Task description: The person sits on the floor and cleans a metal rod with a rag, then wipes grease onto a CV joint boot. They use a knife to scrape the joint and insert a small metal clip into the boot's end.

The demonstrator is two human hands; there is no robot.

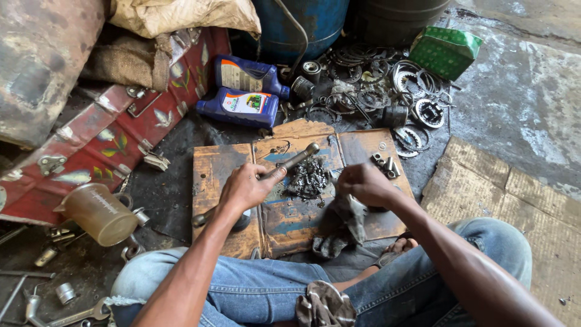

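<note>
My left hand [247, 186] grips a long metal rod [295, 160] that lies slantwise over a greasy flattened cardboard sheet [215, 175]. The rod's far end points up and right, and its near end sticks out below my wrist. Beside the rod sits a lump of black grease [307, 178]. My right hand [363, 183] is closed on a dirty grey rag [349, 217] that hangs down toward my lap, just right of the grease.
Two blue oil bottles [241, 106] lie behind the cardboard. A pile of metal rings and bearings [375, 91] spreads at the back right, near a green box [446, 51]. A plastic measuring jug [100, 213], a red painted metal trunk [103, 142] and wrenches [78, 313] are at left.
</note>
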